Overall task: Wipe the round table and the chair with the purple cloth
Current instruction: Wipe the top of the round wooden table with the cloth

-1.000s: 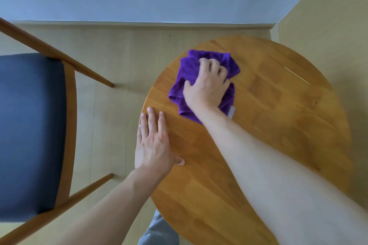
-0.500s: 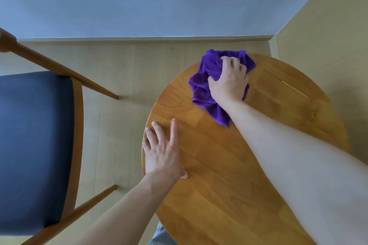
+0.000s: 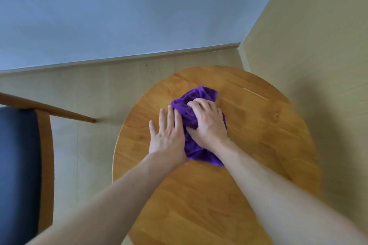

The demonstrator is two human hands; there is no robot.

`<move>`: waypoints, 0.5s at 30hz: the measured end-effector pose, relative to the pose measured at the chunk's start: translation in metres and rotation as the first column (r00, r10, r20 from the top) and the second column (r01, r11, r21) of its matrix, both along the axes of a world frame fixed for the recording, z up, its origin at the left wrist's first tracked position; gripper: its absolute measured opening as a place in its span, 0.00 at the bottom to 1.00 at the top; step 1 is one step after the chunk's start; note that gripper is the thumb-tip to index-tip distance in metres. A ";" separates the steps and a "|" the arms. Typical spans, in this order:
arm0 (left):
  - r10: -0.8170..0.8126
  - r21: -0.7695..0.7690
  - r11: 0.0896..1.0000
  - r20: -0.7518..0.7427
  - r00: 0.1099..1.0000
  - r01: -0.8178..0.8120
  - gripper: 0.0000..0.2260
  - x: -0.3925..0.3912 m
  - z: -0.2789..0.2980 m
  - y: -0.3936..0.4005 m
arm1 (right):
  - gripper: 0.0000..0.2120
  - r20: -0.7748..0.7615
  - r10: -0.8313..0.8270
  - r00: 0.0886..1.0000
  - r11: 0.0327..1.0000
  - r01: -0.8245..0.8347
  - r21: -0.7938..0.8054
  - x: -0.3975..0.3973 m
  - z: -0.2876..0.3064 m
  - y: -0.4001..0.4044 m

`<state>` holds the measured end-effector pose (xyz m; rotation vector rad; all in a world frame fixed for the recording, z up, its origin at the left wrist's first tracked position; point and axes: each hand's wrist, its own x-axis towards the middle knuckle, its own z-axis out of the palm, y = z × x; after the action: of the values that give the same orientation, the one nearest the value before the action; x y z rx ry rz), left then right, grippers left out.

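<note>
purple cloth [image 3: 194,145] bunched mid round table [image 3: 258,145], right under my right hand [image 3: 207,125], fingers curled into it, gripping. My left hand [image 3: 167,135] flat, fingers straight, touching cloth's left edge, palm on wood. Cloth runs long from grip back toward me. Chair [image 3: 20,165] well off to left of grip, nearer left hand; judging it's not wiped yet. No labels or writing readable

Your hands: two, left hand [image 3: 168,137] and right hand [image 3: 207,123]
Purple cloth [image 3: 197,151]: one
Round table [image 3: 258,145]: one
Chair [image 3: 20,161]: one
</note>
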<state>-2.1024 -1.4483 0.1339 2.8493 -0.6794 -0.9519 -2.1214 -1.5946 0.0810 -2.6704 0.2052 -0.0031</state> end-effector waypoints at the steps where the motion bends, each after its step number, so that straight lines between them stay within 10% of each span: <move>1: -0.044 0.015 0.999 0.009 0.999 0.044 0.69 0.011 -0.003 -0.012 | 0.31 -0.006 -0.050 0.999 0.999 0.050 0.001 0.002 0.001 -0.010; 6: -0.117 0.140 0.983 -0.036 0.993 0.121 0.73 0.032 -0.018 -0.030 | 0.28 0.027 -0.382 0.924 0.923 0.383 -0.037 0.009 -0.002 -0.075; 11: -0.146 0.214 0.964 -0.055 0.988 0.154 0.71 0.034 -0.019 -0.036 | 0.25 -0.170 -0.798 0.578 0.586 0.811 0.009 0.057 0.011 -0.066; 15: -0.135 0.240 0.959 -0.085 0.987 0.151 0.68 0.036 -0.016 -0.045 | 0.28 -0.104 -0.479 0.872 0.876 0.482 0.002 0.072 0.009 -0.037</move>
<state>-2.0660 -1.4932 0.1179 2.9932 -0.8245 -1.2299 -2.0489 -1.6315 0.0905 -2.5208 0.8922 -0.0227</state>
